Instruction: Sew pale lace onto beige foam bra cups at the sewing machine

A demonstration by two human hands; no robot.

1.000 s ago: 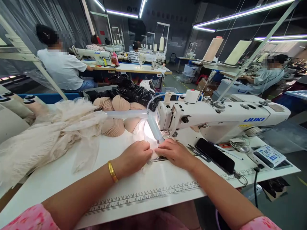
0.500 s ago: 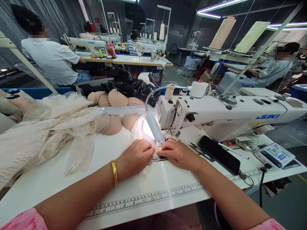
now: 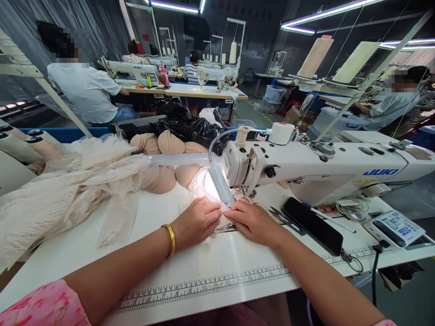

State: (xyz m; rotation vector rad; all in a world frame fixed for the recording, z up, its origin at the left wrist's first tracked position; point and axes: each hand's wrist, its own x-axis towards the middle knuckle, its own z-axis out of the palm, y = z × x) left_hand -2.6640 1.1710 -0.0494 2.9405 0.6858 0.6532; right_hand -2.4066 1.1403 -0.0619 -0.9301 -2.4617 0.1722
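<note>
1. Head view: left hand (image 3: pixel 199 219), gold bangle (image 3: pixel 171 240) at wrist, fingers bent and bunched at the pale fabric (image 3: pixel 222 221); contact partly hidden, can't tell if pinching.
2. Right hand (image 3: pixel 256 222): thumb and fingers drawn together, tips on fabric's other side; grip vs. press, can't tell.
3. Fabric: on white table (image 3: pixel 163 267), between both sets of fingertips, in front of sewing machine (image 3: pixel 326 167) head. Needle area mostly hidden.
4. Lamp (image 3: pixel 220 183): lit, tilted, just beyond fingertips. Lacy cloth (image 3: pixel 199 181) beside it; same piece or not, unclear.
5. Left side: heaped lace (image 3: pixel 68 194), beige cups (image 3: pixel 158 179) stacked nearby.
6. Right side: snips (image 3: pixel 287 220), black phone (image 3: pixel 312 226), pen (image 3: pixel 335 219), all near right hand.
7. Printed ruler scale (image 3: pixel 204 290) along near table edge.
8. Background: person in white shirt (image 3: pixel 83 90), seated, left.
</note>
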